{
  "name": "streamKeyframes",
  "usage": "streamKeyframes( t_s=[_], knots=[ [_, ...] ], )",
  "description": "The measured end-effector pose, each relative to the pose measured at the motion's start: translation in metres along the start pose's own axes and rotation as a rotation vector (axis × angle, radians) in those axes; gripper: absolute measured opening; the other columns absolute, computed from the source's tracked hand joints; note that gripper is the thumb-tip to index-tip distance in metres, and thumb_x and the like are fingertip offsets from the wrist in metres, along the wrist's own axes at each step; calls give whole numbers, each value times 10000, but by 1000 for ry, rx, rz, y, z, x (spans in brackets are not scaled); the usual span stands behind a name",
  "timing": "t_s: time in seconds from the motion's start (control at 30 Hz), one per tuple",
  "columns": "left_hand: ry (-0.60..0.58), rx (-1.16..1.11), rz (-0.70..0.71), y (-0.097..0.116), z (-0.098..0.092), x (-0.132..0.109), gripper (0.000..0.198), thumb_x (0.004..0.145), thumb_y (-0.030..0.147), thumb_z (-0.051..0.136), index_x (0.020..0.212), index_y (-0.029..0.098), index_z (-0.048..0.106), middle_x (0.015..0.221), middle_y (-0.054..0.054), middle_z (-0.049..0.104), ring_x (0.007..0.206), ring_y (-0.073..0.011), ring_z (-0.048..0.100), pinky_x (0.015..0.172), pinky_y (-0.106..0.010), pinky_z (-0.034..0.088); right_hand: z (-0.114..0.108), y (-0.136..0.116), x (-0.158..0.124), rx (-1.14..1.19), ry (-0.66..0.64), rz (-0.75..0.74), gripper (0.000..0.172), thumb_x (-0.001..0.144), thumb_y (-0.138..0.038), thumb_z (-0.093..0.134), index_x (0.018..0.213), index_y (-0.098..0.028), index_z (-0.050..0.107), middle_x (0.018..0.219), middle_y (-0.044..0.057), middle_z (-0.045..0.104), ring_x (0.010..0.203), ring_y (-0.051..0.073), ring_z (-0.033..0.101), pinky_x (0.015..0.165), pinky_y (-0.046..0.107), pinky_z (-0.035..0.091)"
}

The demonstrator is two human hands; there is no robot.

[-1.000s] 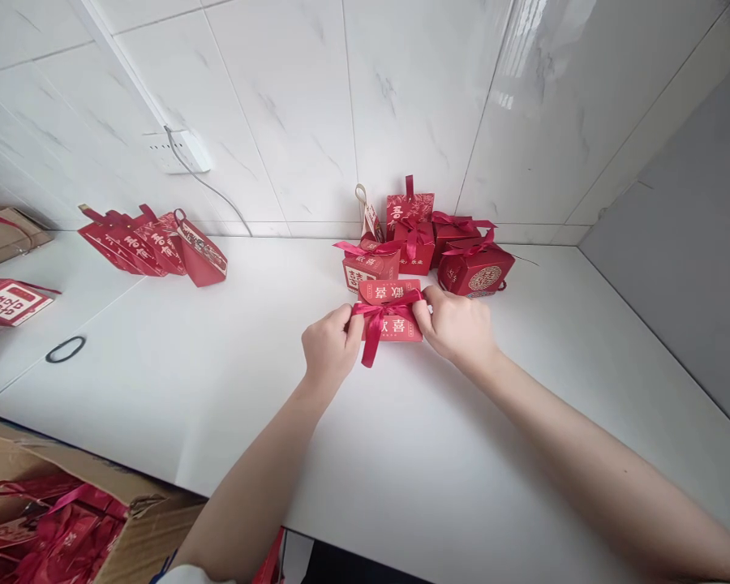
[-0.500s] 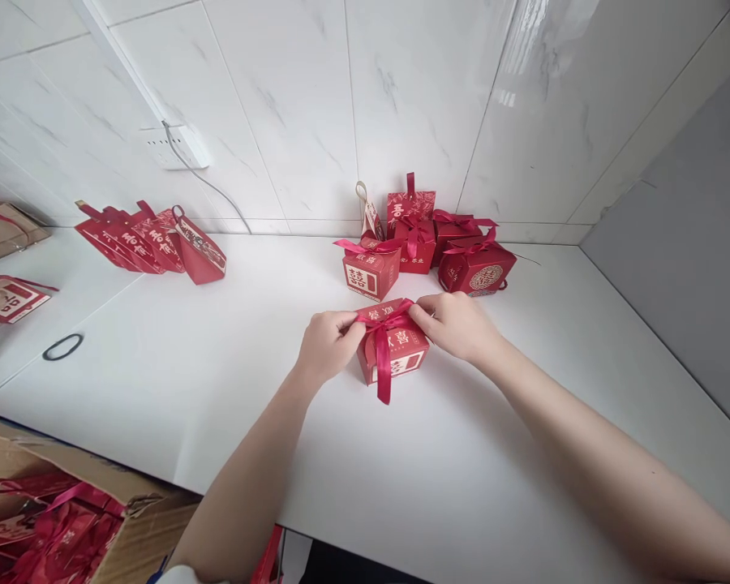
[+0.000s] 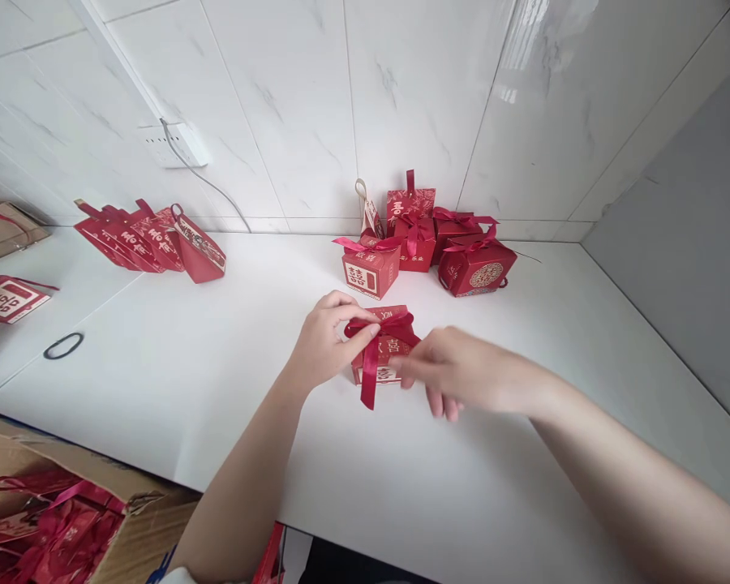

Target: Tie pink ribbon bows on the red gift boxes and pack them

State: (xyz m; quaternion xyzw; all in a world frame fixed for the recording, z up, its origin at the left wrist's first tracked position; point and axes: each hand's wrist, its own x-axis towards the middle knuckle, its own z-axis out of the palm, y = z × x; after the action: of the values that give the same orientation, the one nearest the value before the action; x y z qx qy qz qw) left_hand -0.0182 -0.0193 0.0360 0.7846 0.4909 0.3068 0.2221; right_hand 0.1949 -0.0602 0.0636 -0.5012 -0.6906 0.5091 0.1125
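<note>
Just in front of the rear box [image 3: 365, 276] stands the nearer red box [image 3: 392, 345], its bow [image 3: 397, 326] stretching sideways. Closest to this bow, the left hand [image 3: 328, 337] pinches it; the right hand [image 3: 462, 371], blurred, is front-right of the rear box, its grip unclear.

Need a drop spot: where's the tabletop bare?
Bare tabletop: between black ring and left hand; also between right hand and grey panel. Crowded: around the bowed box at the hands, and among the rear red boxes.
</note>
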Motion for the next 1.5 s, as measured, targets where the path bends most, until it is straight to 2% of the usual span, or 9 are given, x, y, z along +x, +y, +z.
streamKeyframes(
  t_s=[0.07, 0.3, 0.47, 0.7, 0.83, 0.93, 1.0, 1.23, 1.5],
  knots=[
    [-7, 24, 14, -1, 5, 0, 172, 836, 337, 640, 936, 257, 755, 977, -50, 609, 964, -203, 589, 791, -314, 484, 18, -3, 0, -16, -102, 53, 442, 898, -536, 494, 600, -223, 587, 443, 14, 614, 339, 167, 546, 450, 303, 403],
    [19, -23, -15, -3, 5, 1, 103, 827, 282, 636, 825, 232, 725, 893, -27, 657, 895, -188, 609, 778, -310, 487, 57, 16, 28, 154, 15, -53, 380, 957, -450, 437, 748, -205, 638, 612, -4, 696, 417, 125, 610, 524, 265, 485],
    [26, -7, -12, -6, 7, 2, 96, 818, 276, 640, 805, 229, 723, 889, -22, 660, 885, -180, 613, 751, -298, 482, 62, 24, 34, 230, 17, -107, 283, 930, -321, 462, 823, -191, 689, 654, 3, 705, 469, 119, 627, 517, 247, 495],
    [5, -28, -7, -8, 5, 3, 117, 826, 292, 628, 835, 228, 726, 910, -35, 657, 892, -185, 608, 753, -298, 482, 57, 14, 24, 164, -43, -116, 199, 856, -222, 505, 690, -194, 613, 626, -17, 668, 483, 111, 600, 482, 229, 455],
    [-81, -165, -5, -12, -7, 6, 171, 853, 248, 546, 958, 221, 677, 1015, -37, 652, 965, -186, 593, 836, -312, 466, 41, 7, 16, -33, 207, -368, 191, 908, -250, 499, 759, -222, 616, 655, -24, 637, 569, 125, 568, 564, 258, 454],
    [-34, -201, -86, -16, -12, 9, 151, 891, 271, 471, 893, 208, 608, 999, -36, 616, 976, -190, 566, 850, -325, 442, 23, 10, 22, -203, 571, -529, 99, 887, -207, 552, 893, -234, 647, 900, 38, 659, 849, 198, 606, 755, 333, 487],
    [7, -147, -138, -17, -10, 10, 214, 918, 351, 462, 814, 205, 578, 986, -40, 587, 1008, -204, 544, 861, -335, 424, 13, 16, 33, -272, 675, -626, 128, 861, -175, 581, 941, -230, 664, 1060, 80, 619, 1056, 254, 568, 920, 415, 460],
    [-69, -307, -311, -21, -4, 9, 385, 901, 546, 503, 786, 204, 638, 1060, -51, 582, 1003, -219, 572, 909, -358, 428, -1, 15, 65, -121, 441, -539, 77, 886, -225, 595, 899, -229, 671, 1263, 84, 549, 1281, 264, 479, 1050, 459, 390],
    [-193, -483, -338, -17, -8, 7, 310, 827, 519, 644, 932, 259, 777, 1406, -41, 531, 1334, -306, 442, 1079, -388, 365, 2, 20, 70, -36, 391, -494, 96, 880, -272, 637, 835, -224, 706, 1236, 89, 590, 1314, 265, 472, 1048, 449, 396]
  ],
)
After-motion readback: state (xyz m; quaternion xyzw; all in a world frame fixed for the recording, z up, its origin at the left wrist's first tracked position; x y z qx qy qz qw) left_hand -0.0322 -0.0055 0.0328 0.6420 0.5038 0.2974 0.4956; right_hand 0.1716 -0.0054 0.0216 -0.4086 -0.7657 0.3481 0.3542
